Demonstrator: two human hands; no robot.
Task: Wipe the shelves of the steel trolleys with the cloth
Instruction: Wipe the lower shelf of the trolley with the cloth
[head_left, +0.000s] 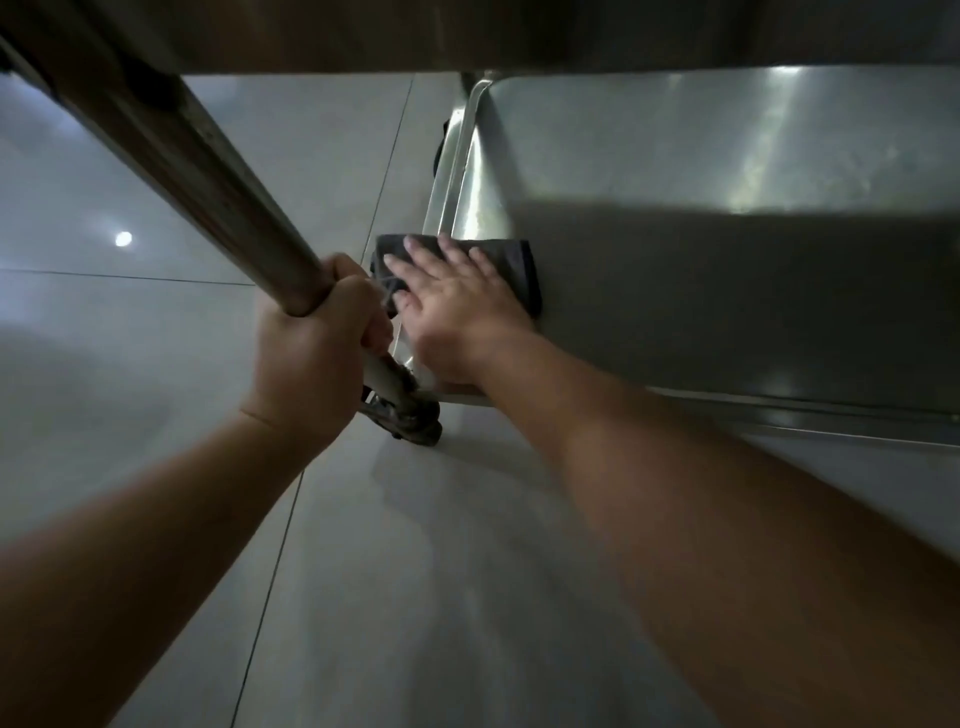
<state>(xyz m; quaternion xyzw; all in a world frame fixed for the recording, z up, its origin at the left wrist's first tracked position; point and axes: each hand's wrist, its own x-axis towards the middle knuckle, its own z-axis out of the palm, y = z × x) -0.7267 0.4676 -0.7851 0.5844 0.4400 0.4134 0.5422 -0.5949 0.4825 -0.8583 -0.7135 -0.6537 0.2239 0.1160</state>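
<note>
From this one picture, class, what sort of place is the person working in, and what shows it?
Probably a commercial kitchen or service area: a steel trolley shelf on a wheel, a large-tiled floor, and a cloth pressed flat on the shelf.

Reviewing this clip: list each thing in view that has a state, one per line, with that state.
left hand: gripping the trolley post
right hand: fingers straight, pressing flat on the cloth
cloth: dark, folded, lying at the shelf's near left corner, partly over the rim
bottom shelf: bare steel, far part lit, near part in shadow
trolley post: tilted in view, held
caster: on the tiled floor
</note>
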